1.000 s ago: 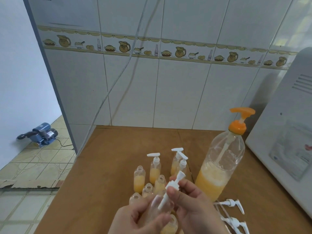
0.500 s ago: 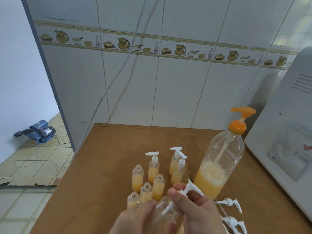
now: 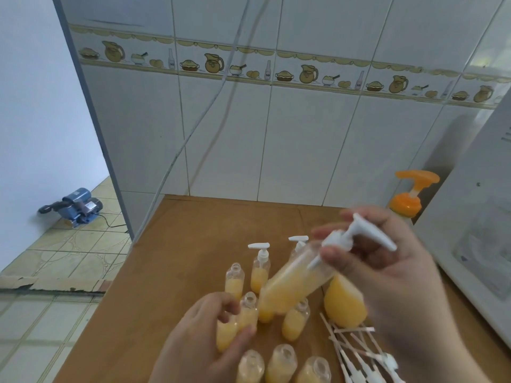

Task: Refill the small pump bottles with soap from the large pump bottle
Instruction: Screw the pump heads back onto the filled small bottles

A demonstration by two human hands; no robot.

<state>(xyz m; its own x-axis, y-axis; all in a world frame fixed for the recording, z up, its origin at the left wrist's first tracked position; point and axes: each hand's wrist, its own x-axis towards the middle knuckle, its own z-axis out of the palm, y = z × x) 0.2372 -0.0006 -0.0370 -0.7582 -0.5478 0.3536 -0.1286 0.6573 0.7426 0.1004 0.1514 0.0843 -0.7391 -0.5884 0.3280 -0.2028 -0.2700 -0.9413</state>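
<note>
My right hand [image 3: 387, 272] pinches the white pump head [image 3: 356, 239] of a small soap-filled bottle [image 3: 293, 286] and holds it tilted in the air above the group. My left hand [image 3: 193, 344] grips another small, capless bottle [image 3: 226, 333] at the group's near left. Several small bottles with yellow soap stand on the wooden table [image 3: 179, 272]; two at the back [image 3: 260, 269] carry white pumps, and the near ones [image 3: 282, 363] have no caps. The large bottle, with an orange pump [image 3: 406, 203] and a soap-filled base [image 3: 345, 308], stands behind my right hand and is partly hidden.
Loose white pumps with tubes [image 3: 359, 357] lie on the table to the right of the bottles. A white appliance [image 3: 475, 244] stands along the right side. The table's left edge drops to a tiled floor with a blue water pump [image 3: 74, 205]. A tiled wall stands behind.
My right hand has lifted the pump-fitted small bottle up and to the right. My left hand let go of it and now grips another small bottle lower left.
</note>
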